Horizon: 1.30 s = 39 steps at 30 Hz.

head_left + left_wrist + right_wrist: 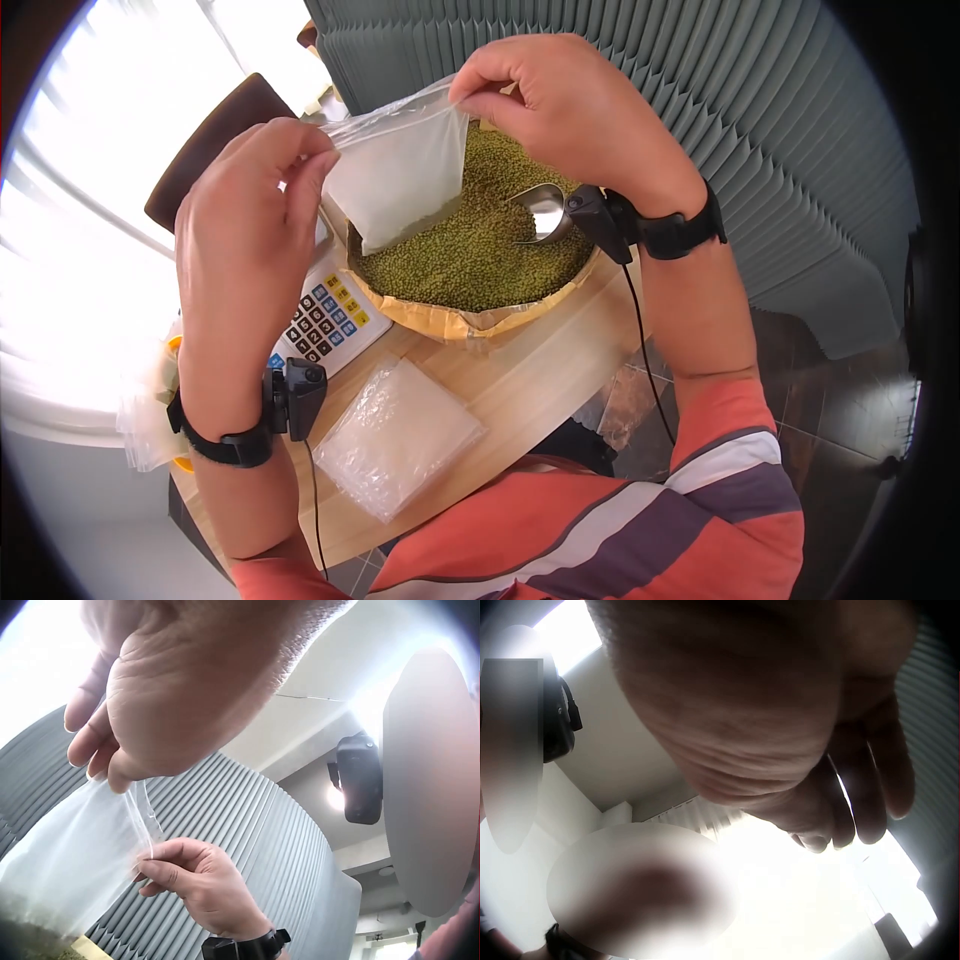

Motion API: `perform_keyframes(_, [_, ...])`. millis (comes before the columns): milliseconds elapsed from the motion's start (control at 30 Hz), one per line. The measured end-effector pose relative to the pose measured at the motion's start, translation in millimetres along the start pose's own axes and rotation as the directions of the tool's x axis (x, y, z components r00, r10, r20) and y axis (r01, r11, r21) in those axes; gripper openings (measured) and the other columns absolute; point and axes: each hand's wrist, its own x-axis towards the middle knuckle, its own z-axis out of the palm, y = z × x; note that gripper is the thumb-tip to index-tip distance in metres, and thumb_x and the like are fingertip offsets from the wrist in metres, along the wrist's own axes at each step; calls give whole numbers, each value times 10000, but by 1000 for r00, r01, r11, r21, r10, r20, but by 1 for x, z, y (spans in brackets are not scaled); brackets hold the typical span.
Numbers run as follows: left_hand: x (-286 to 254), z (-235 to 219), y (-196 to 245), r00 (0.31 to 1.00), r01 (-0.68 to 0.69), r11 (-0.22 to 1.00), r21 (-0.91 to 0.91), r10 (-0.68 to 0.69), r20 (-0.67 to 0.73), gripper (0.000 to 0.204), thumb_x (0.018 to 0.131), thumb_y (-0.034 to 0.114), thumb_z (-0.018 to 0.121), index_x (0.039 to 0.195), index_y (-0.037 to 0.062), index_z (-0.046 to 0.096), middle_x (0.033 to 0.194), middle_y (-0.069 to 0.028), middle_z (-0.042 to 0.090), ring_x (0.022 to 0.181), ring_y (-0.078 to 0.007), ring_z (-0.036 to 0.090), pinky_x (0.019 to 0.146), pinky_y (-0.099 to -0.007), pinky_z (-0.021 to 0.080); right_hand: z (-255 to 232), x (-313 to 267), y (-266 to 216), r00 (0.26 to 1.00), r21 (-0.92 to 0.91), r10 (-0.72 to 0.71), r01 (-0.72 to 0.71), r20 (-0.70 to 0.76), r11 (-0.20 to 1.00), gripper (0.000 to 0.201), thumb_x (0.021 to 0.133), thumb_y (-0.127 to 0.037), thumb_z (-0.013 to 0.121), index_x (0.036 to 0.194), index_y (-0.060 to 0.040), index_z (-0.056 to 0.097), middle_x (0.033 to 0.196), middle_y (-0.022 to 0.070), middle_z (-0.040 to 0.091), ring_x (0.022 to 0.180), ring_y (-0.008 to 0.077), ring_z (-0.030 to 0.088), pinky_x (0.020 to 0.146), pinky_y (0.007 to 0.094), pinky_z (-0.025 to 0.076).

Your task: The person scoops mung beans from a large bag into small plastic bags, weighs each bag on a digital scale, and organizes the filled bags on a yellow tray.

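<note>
A clear plastic zip bag [400, 175] hangs between both hands, over a large paper-edged sack of green mung beans [470, 260]. My left hand [250, 200] pinches one top corner between thumb and fingers. At the opposite top corner, my right hand [560, 105] pinches the bag's edge. The bag looks flat, and its lower end overlaps the beans in the head view. A metal scoop [546, 213] lies partly sunk in the beans, below my right wrist. In the left wrist view, the bag [71, 847] stretches between the two hands.
A white scale with a keypad [325, 320] stands left of the sack. On the wooden table [530, 385] near the body lies a stack of clear plastic bags [395, 435]. A grey pleated curtain [700, 110] rises behind, and a dark chair back [220, 150] is at far left.
</note>
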Motion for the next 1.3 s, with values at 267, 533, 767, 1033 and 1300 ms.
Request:
perform_keyframes(267, [-11, -4, -2, 977, 208, 858, -470, -200, 67, 302, 1017, 45, 769, 1309, 19, 696, 954, -15, 731, 898, -90, 649, 819, -265, 534, -13, -1, -16, 996, 48, 7, -11, 90, 999, 125, 1004, -39, 741, 1114, 18, 754, 874, 71, 744, 797, 151, 705, 761, 297, 564])
perform_keyframes(533, [-20, -13, -23, 918, 388, 848, -362, -322, 231, 113, 993, 73, 778, 1031, -28, 743, 854, -11, 719, 791, -66, 625, 749, -252, 524, -6, -2, -18, 985, 369, 111, -154, 134, 917, 130, 970, -51, 739, 1052, 50, 743, 835, 78, 726, 756, 150, 676, 691, 319, 535])
perform_keyframes(767, [-31, -16, -33, 916, 400, 723, -563, -297, 269, 107, 1033, 97, 757, 1002, 4, 714, 865, 12, 701, 789, -51, 593, 738, -242, 503, -4, -4, -21, 946, 446, 231, -311, 225, 839, 134, 991, -112, 762, 1005, 22, 751, 859, 25, 731, 789, 95, 662, 714, 271, 521])
perform_keyframes(1033, [-48, -30, -32, 956, 284, 810, -513, -280, 87, 107, 1052, 99, 738, 1045, -4, 710, 933, -1, 719, 849, -62, 623, 801, -251, 522, 2, -6, -41, 958, 483, 204, -279, 203, 830, 113, 1006, -108, 766, 1013, 4, 756, 869, -11, 708, 829, 56, 635, 734, 245, 509])
perform_keyframes(1300, [-51, -57, -51, 954, 272, 848, -455, -300, 11, 110, 1049, 99, 731, 1069, -9, 719, 970, -20, 738, 887, -82, 645, 840, -265, 532, 21, 22, -68, 964, 510, 204, -264, 172, 818, 122, 1034, -114, 755, 1092, -8, 743, 961, 14, 743, 920, 96, 702, 856, 253, 576])
